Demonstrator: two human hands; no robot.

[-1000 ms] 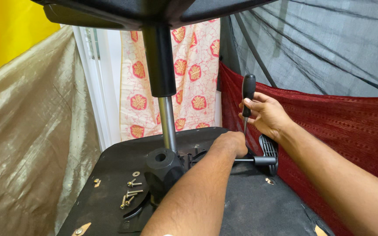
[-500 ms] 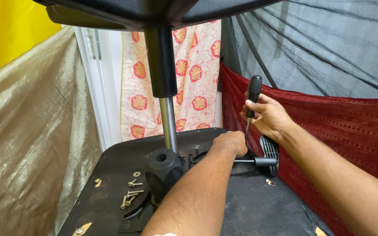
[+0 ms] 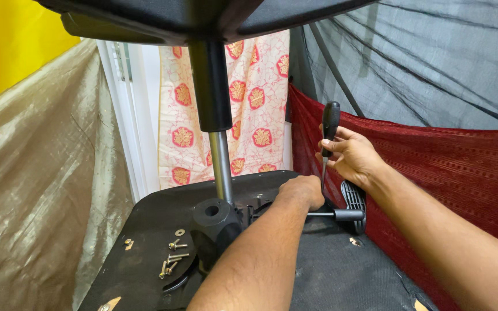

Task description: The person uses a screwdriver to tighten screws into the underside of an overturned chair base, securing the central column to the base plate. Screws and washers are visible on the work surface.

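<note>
Head view shows an upturned black office-chair seat underside (image 3: 145, 230) lying flat, with a chrome gas-lift column (image 3: 221, 164) rising from its black mechanism housing (image 3: 214, 222) toward the chair base overhead; the right hand (image 3: 350, 155) is clenched around the black plastic handle of a slim screwdriver (image 3: 329, 124), held nearly upright, its thin steel shaft running down toward the mechanism just behind the left hand (image 3: 301, 190); the left hand is curled, knuckles up, resting on the mechanism beside a black lever with a ribbed paddle end (image 3: 353, 201), though whether its fingers grip anything underneath cannot be told; a scatter of loose silver screws and a washer (image 3: 173, 256) lies on the seat underside, left of the housing; a red woven cloth (image 3: 462, 173) hangs to the right and a gold fabric (image 3: 36, 196) to the left; judged from its build, the screwdriver is light and stiff, its smooth handle possibly slippery, best gripped full around the handle as here; the screws are small and apt to roll.
</note>
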